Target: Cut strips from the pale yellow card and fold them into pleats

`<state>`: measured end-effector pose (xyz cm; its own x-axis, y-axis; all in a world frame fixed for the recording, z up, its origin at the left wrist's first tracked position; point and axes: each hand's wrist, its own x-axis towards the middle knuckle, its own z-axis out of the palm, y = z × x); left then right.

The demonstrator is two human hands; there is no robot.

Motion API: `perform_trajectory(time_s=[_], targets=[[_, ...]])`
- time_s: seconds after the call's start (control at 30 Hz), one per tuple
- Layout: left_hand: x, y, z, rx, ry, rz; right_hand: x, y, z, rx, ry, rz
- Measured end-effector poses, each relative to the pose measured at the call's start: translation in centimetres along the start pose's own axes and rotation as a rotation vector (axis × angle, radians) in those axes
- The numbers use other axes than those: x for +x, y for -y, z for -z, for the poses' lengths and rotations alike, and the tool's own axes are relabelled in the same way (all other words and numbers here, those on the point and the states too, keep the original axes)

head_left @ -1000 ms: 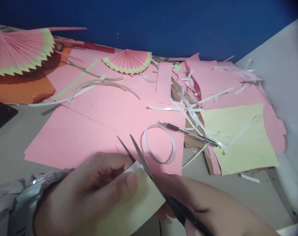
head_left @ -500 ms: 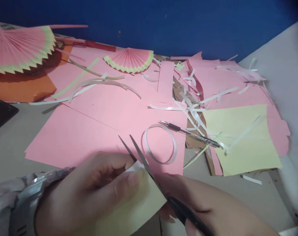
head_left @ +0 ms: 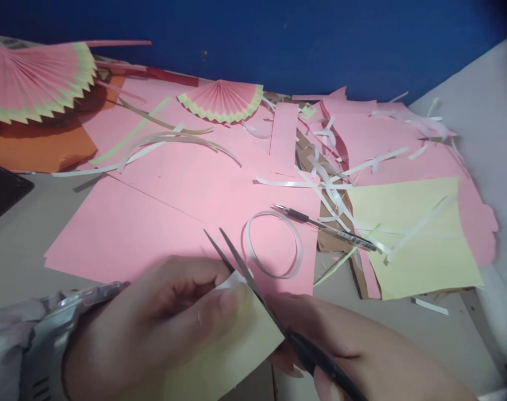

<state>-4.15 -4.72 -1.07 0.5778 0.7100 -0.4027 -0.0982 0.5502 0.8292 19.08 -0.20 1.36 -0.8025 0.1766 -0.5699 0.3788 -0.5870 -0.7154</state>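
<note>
Paper point(head_left: 220, 356), pale yellow with a white patch at its top corner, sits pinched between the thumb and fingers of your left hand point(head_left: 157, 328). Your right hand point(head_left: 341, 334) is closed around the black handles of the scissors point(head_left: 250, 279), whose blades stand parted at the paper's edge, tips pointing away from you. A silvery band point(head_left: 48, 345) circles your left wrist. Just beyond the blades, a white loop point(head_left: 298, 253) lies on the pink sheets point(head_left: 161, 223), which spread across the table point(head_left: 11, 262). Near the loop, a pen point(head_left: 322, 225) slants from the pink sheets across cardboard point(head_left: 332, 239) to a yellow sheet point(head_left: 424, 250) on the right. Thin white strips point(head_left: 331, 192) tangle over the cardboard. Farther off, a small fan point(head_left: 220, 103), pleated pink with a yellow-green rim, lies on the pink sheets; a larger fan point(head_left: 40, 83) is at the far left, above orange paper point(head_left: 40, 147). A black object point(head_left: 5, 192), partly out of view, lies nearer you. Behind everything rises a blue wall point(head_left: 253, 39).
</note>
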Motion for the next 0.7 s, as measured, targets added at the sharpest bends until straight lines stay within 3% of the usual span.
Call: perform_trajectory(time_s=[0.7], targets=[[0.59,-0.73,-0.29,-0.004,0.036,-0.091,-0.33,0.97,-0.19,-0.187,-0.056,-0.052]])
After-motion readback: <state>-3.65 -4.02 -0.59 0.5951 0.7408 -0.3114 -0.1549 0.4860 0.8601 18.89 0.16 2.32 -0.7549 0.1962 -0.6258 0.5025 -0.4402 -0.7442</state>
